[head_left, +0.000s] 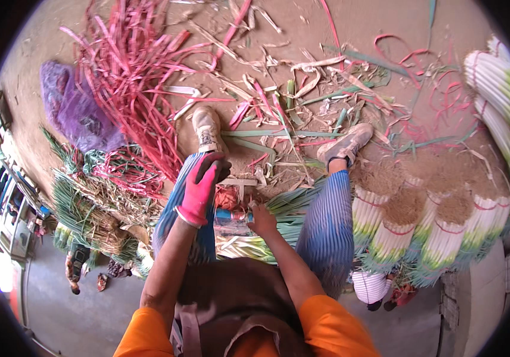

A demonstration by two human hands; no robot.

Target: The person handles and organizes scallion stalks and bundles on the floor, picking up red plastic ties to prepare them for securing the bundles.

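My left hand (200, 189), in a pink glove with dark fingers, is raised over my left knee. Its fingers are bent and parted, and nothing shows in them. Low between my knees is my bare right hand (262, 220), fingers closed. What it grips is too small to make out. Beside its fingertips lies a blue cylindrical thing (226, 214), with a crumpled orange-red thing (226, 196) just beyond. White scallion stalks (243, 246) lie below that hand, and long green leaves (293, 205) spread out to its right.
Loose red strips (130, 83) pile at the far left by a purple plastic bag (79, 110). Tied scallion bundles (392, 241) stand at right; more (496, 89) lie farther up. Untied scallions (88, 208) heap at left. Husks litter the ground around my shoes (207, 128). Other people (374, 287) are nearby.
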